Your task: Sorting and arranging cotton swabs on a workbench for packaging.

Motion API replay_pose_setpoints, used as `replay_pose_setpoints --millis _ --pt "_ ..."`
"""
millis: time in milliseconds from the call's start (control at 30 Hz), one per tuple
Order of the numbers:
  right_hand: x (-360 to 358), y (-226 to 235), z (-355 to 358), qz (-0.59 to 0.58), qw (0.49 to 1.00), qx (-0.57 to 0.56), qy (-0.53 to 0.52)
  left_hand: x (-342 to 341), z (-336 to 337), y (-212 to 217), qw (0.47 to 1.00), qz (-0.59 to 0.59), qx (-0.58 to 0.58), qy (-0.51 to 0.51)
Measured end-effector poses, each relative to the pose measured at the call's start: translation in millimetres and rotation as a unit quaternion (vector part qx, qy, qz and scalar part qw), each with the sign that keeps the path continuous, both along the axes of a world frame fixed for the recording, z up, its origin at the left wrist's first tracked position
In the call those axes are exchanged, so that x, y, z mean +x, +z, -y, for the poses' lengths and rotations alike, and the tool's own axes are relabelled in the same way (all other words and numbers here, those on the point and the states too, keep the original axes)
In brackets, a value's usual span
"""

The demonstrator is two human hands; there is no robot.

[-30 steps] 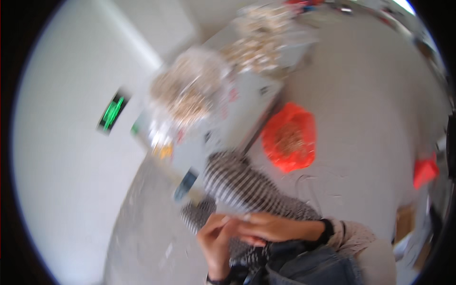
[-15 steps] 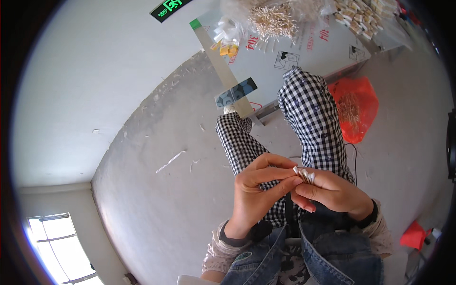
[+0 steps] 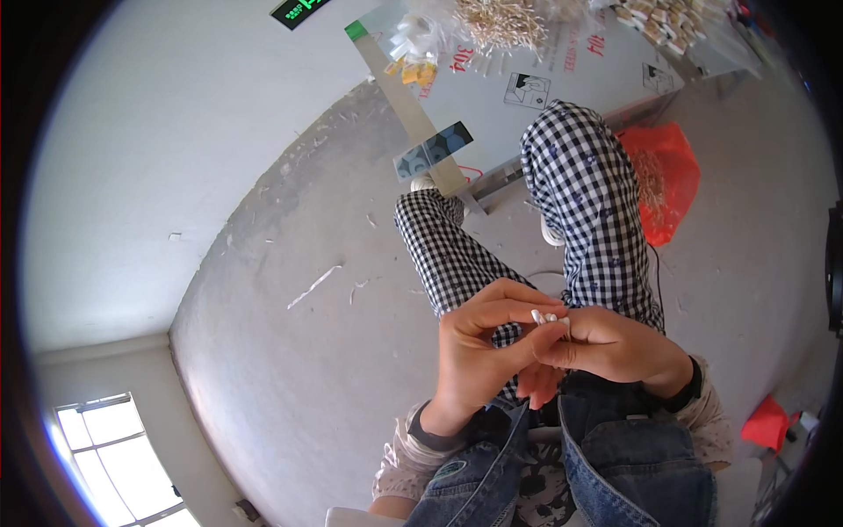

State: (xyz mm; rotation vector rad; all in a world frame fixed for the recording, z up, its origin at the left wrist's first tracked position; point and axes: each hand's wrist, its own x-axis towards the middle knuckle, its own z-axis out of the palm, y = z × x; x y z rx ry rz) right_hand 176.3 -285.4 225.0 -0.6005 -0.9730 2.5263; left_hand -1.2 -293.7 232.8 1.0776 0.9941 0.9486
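Observation:
A small bunch of cotton swabs [image 3: 551,318] is held above my lap, where my two hands meet. Only a few white tips show; the sticks are mostly hidden by fingers. My left hand [image 3: 481,344] pinches the tips' end between thumb and fingers. Closed around the bunch from the other side is my right hand [image 3: 610,342], its thumb against the left fingertips. Some lower fingers curl beneath, partly hidden.
Ahead stands a metal-topped table [image 3: 562,110] with a heap of loose cotton swabs [image 3: 505,25], packed bundles [image 3: 663,26], clear plastic bags [image 3: 417,39] and yellow packets [image 3: 413,72]. A red plastic bag [image 3: 676,184] holding swabs lies by my right leg.
My hands have drawn closer together around the swabs, and fewer of the sticks show. The left fingers have moved over the tips. The view has shifted slightly; the table sits higher in it.

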Motion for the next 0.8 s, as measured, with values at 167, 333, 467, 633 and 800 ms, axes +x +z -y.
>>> replay_pose_setpoints --millis 167,333,467,633,800 --pt "-9 -1 8 0.0 1.0 -0.012 -0.001 -15 7 -5 1.0 0.011 0.005 -0.018" --pt "-15 3 11 0.019 0.999 0.022 0.044 -25 11 -2 0.999 0.008 -0.022 -0.048" --pt "-29 12 17 0.035 0.998 0.027 0.043 -37 24 -1 0.999 0.026 -0.027 -0.034" --pt "-29 9 13 0.058 0.998 -0.013 0.022 -35 28 -12 0.997 0.066 -0.048 0.009" --pt "-36 1 19 0.032 0.992 -0.021 -0.123 -36 25 -24 0.991 0.075 -0.057 0.095"
